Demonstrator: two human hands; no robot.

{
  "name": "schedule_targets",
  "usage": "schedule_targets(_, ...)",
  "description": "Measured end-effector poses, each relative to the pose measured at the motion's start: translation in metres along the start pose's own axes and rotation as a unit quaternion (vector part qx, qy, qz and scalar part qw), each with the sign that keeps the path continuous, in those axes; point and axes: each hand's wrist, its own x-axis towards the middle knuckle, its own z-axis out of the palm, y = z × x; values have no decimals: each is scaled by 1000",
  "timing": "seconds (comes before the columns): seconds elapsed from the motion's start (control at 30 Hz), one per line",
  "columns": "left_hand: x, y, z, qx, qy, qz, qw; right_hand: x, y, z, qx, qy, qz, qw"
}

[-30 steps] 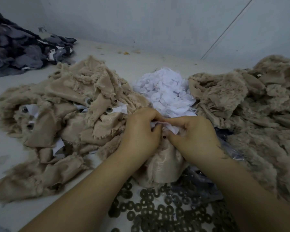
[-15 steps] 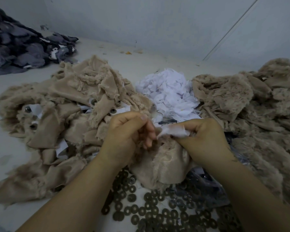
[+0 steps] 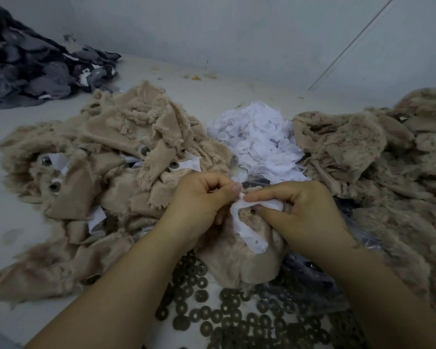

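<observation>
Two hands work a white fabric strip with punched holes (image 3: 247,231) over a beige plush fabric piece (image 3: 237,260).
The fingers of the left hand (image 3: 202,202) and right hand (image 3: 302,212) clamp its upper end; it drapes down the plush near the table's (image 3: 212,96) front edge, behind dark round washers (image 3: 227,311).

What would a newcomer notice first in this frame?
Dead centre, the left hand and right hand pinch a white strip over a beige plush piece. Behind them sits a heap of white scraps between two beige fur piles, and dark washers litter the table nearest the camera.
</observation>
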Motion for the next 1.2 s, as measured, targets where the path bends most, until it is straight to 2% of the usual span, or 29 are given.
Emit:
schedule_targets(0.13, 5, -3, -4, 3, 56, 8, 998, 2, 3, -1, -22, 36, 27, 999)
schedule_targets(0.2, 5, -1, -7, -32, 37, -5, 999, 2, 2, -3, -24, 51, 34, 998)
schedule_targets(0.27, 5, 1, -12, -90, -42, -6, 995, 4, 3, -5, -33, 68, 39, 996)
schedule_targets(0.33, 3, 4, -21, -102, -165, -4, 981, 5, 2, -6, -49, 72, 44, 995)
schedule_targets(0.37, 2, 7, -25, -84, -239, -13, 967, 5, 2, -6, -55, 70, 46, 995)
schedule_targets(0.43, 0, 11, -31, -31, -399, -41, 916, 5, 2, -6, -58, 68, 47, 995)
schedule_targets(0.47, -2, 13, -32, -9, -456, -49, 888, 5, 1, -5, -58, 66, 47, 995)
schedule_targets(0.5, -4, 13, -31, 8, -476, -54, 878, 5, 1, -5, -60, 65, 46, 995)
schedule_targets(0.53, -4, 13, -28, 24, -458, -55, 887, 5, 1, -4, -64, 64, 44, 995)
schedule_targets(0.6, -3, 12, -23, 52, -353, -22, 934, 5, 2, -4, -72, 66, 44, 994)
schedule_targets(0.67, -1, 9, -22, 46, -276, 11, 960, 6, 2, -4, -73, 69, 51, 994)
schedule_targets(0.73, 0, 8, -21, 73, -268, 30, 960, 6, 2, -4, -67, 70, 59, 994)
schedule_targets(0.8, -1, 7, -17, 146, -257, 58, 954, 6, 2, -5, -55, 70, 60, 994)
schedule_targets(0.87, -2, 7, -11, 170, -216, 94, 957, 6, 2, -4, -56, 63, 59, 995)
schedule_targets(1.1, 1, 5, -8, 87, -83, 153, 981, 5, 8, -5, -59, 51, 51, 996)
schedule_targets(1.2, 0, 5, -7, -4, -68, 96, 993, 7, 12, -5, -77, 54, 65, 993)
